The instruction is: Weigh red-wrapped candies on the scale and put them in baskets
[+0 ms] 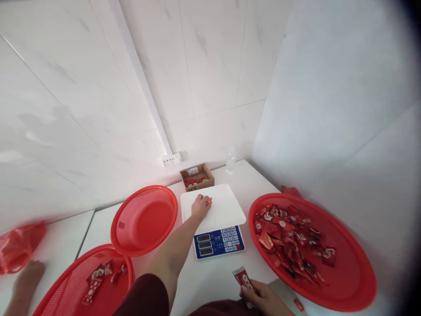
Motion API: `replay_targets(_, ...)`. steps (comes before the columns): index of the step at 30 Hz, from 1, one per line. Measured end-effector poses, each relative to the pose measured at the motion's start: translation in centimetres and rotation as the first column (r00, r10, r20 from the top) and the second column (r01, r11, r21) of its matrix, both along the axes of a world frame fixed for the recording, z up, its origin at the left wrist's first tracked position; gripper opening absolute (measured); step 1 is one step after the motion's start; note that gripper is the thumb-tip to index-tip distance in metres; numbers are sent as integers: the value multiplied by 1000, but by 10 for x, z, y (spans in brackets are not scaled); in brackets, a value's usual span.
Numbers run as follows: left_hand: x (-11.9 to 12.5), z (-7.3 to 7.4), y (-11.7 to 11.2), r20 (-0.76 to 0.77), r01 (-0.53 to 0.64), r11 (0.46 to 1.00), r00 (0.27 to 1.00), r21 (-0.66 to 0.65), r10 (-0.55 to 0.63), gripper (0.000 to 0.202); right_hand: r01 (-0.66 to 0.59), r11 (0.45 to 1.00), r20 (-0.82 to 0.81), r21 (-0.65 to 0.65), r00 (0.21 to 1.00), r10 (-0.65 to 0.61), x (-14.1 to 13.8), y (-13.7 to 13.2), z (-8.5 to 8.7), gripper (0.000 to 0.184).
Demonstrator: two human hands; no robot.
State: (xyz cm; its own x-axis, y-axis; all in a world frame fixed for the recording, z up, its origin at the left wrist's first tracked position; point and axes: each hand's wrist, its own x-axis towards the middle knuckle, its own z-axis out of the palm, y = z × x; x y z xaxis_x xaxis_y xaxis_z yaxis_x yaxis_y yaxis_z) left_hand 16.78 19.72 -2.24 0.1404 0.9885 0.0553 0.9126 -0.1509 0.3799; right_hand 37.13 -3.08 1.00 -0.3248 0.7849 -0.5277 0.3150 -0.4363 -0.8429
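The person's left hand [200, 207] is over the flat white plastic pan [226, 210] of the blue-and-white electronic scale [219, 243], fingers drawn in on a small red wrapped piece [209, 201]; can't tell if the piece touches the pan, b/c the fingers cover part of it. The right hand [263, 299], low in view & nearer the body, holds a long red sachet w/ a patterned end [242, 278] btwn thumb & fingers, off to the near side of the scale. Main risk, judging from this: a false reading, b/c any wt. of the left hand resting on the pan would add to the load; digits on the displays can't be read from here. The forearm also reaches past the scale's left side, so a dip of the elbow could poss. catch the round red mesh basket w/ a bare floor [154, 221], whose rim looks to touch or overlap that of the larger red basket holding a few wrapped pieces [112, 298]; a bump to one might shift both. On the right, the wide red basket heaped w/ wrapped sweets [357, 274] sits near the right hand, so a careless swing could knock its rim & spill some. A loose small red packet [298, 304] lies below that rim, prob. easy to overlook.
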Motion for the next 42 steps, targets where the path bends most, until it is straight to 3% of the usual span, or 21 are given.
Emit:
replay_targets(4,-34,21,-1,73,-184,980,981,74,178,28,-21,1000,17,-1,1000,21,-4,2,-4,53)
replay_targets(8,-94,41,-21,106,-354,931,933,85,345,29,-45,999,-14,9,999,45,-11,5,-11,60)
replay_targets(12,-154,47,-50,87,-479,878,874,-16,478,30,-31,999,-82,16,996,32,-20,8,-15,60)
replay_targets(15,-173,48,-70,72,-552,831,828,-77,556,45,42,993,-127,-107,990,-55,-29,11,-21,66)
replay_targets(17,-167,48,-83,156,-566,820,806,-81,571,49,111,972,-142,-205,980,-142,-34,13,-24,69)
replay_targets(19,-146,48,-100,332,-495,863,800,-103,499,44,134,960,-163,-245,971,-177,-39,16,-25,68)
replay_targets(21,-113,47,-122,487,-327,926,787,-191,379,37,91,970,-180,-227,975,-133,-44,18,-23,66)
replay_targets(23,-76,45,-146,540,-152,942,787,-299,299,29,13,985,-183,-172,982,-45,-49,21,-18,64)
replay_targets(25,-44,43,-168,664,215,875,733,-435,150,28,-60,991,-174,-117,984,39,-54,23,-14,63)
replay_targets(27,-22,43,-182,748,410,765,649,-497,138,24,-112,991,-180,-75,979,97,-57,25,-11,61)
replay_targets(28,-15,44,-186,769,443,733,617,-516,169,24,-126,990,-187,-63,976,112,-58,25,-11,60)
replay_targets(30,-10,44,-188,775,438,710,582,-552,244,25,-136,989,-203,-49,971,124,-58,27,-10,57)
replay_targets(33,-17,42,-181,764,356,747,568,-562,305,29,-103,992,-166,-68,982,91,-56,29,-10,53)
replay_targets(35,-23,40,-171,772,282,775,511,-566,378,34,-73,993,-119,-94,991,62,-54,29,-10,50)
replay_targets(37,-28,41,-157,792,216,793,401,-570,460,37,-55,992,-100,-116,994,44,-52,29,-10,47)
replay_targets(40,-31,46,-135,813,150,800,153,-581,562,44,-34,991,-111,-132,994,19,-49,28,-10,46)
replay_targets(42,-32,49,-125,788,108,782,22,-613,615,64,-21,990,-119,-137,993,5,-48,27,-11,45)
